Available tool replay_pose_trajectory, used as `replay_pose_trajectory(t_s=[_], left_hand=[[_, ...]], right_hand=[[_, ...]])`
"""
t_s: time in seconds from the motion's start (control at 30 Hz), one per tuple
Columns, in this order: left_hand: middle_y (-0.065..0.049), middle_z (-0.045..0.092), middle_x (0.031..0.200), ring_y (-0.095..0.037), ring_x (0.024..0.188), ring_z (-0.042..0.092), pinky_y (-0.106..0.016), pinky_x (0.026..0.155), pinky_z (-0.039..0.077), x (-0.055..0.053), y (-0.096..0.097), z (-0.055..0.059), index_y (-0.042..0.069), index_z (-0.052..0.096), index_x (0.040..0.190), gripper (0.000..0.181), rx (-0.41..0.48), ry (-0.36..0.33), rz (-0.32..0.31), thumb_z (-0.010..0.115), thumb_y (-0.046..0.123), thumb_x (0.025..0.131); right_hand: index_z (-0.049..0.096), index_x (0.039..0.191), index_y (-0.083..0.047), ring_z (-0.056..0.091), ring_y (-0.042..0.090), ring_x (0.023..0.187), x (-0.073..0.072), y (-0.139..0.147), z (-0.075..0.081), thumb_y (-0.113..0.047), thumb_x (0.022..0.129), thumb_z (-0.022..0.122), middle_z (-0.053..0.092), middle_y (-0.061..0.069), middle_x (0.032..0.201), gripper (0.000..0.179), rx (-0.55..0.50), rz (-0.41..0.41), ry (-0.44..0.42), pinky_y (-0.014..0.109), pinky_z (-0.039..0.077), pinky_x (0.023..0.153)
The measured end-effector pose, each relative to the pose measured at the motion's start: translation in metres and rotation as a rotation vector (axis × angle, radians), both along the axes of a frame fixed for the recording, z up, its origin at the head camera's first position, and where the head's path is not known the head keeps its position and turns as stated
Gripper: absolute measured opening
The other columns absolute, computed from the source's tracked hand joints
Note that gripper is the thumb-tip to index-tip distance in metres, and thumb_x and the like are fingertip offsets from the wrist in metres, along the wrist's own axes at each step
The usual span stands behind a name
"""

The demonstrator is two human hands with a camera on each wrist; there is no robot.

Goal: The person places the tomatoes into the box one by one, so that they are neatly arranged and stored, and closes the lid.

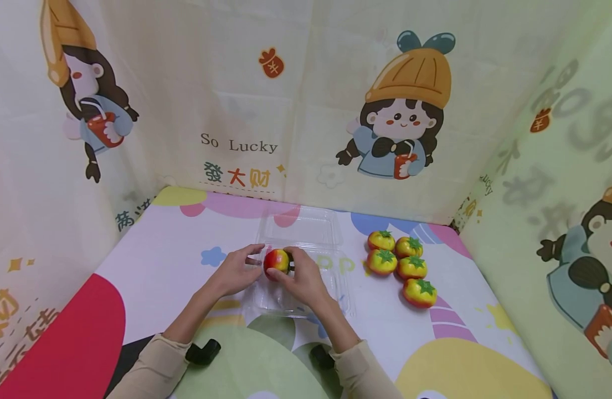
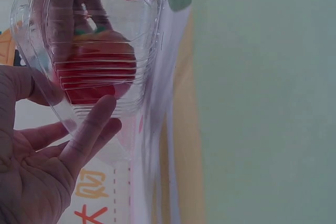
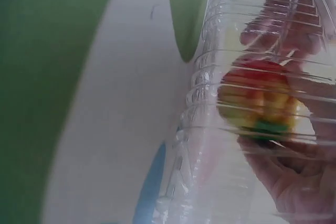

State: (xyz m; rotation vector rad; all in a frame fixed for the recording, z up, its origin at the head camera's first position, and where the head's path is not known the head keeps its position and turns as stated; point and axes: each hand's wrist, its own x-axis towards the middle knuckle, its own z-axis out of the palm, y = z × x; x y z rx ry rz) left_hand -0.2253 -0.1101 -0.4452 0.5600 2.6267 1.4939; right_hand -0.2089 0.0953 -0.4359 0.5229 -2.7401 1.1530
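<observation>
In the head view, pale printed cloth [image 1: 306, 116] is hung behind and on both sides of the tablecloth [image 1: 161, 249]. A cartoon girl [image 1: 405, 111] in an orange hat is shown toward two o'clock; a tilted girl [image 1: 93, 91] is seen at ten, and a cut-off girl [image 1: 595, 277] between three and four. A red bag [image 1: 272, 63] is printed just before twelve. The tablecloth is marked by a red patch [image 1: 81, 327] at eight and a yellow patch [image 1: 465, 366] between four and five.

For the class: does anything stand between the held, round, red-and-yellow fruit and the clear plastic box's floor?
Nothing visible does: the right grip holds the fruit inside the box, its clear lid folded back.
</observation>
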Motion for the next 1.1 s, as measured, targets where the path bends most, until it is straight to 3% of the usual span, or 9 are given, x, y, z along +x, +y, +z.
replay_pose_trajectory(t_s=[0.23, 0.67, 1.1], left_hand=[[-0.024, 0.052, 0.149, -0.039, 0.118, 0.066, -0.045, 0.089, 0.060, 0.000, 0.000, 0.000, 0.000, 0.048, 0.150, 0.061, -0.017, -0.006, 0.004, 0.064, 0.013, 0.092], [-0.024, 0.053, 0.148, -0.040, 0.117, 0.067, -0.045, 0.089, 0.061, 0.002, 0.000, 0.001, 0.001, 0.049, 0.150, 0.061, -0.015, 0.001, 0.009, 0.065, 0.012, 0.091], [-0.024, 0.053, 0.148, -0.039, 0.118, 0.066, -0.044, 0.089, 0.061, 0.002, 0.000, 0.001, 0.000, 0.048, 0.150, 0.061, -0.027, -0.003, 0.013, 0.065, 0.013, 0.092]], right_hand=[[0.057, 0.136, -0.005, 0.063, 0.026, 0.111, -0.001, -0.003, 0.000, -0.035, 0.088, 0.080, 0.063, 0.010, 0.131, 0.062, 0.035, -0.013, -0.020, 0.035, 0.058, 0.094], [0.059, 0.134, -0.002, 0.064, 0.032, 0.113, -0.002, -0.002, -0.002, -0.035, 0.086, 0.082, 0.063, 0.015, 0.131, 0.063, 0.031, -0.022, 0.045, 0.039, 0.060, 0.091], [0.058, 0.136, -0.003, 0.062, 0.037, 0.118, 0.004, 0.013, 0.003, -0.032, 0.082, 0.086, 0.062, 0.019, 0.132, 0.067, -0.043, -0.047, 0.019, 0.047, 0.059, 0.093]])
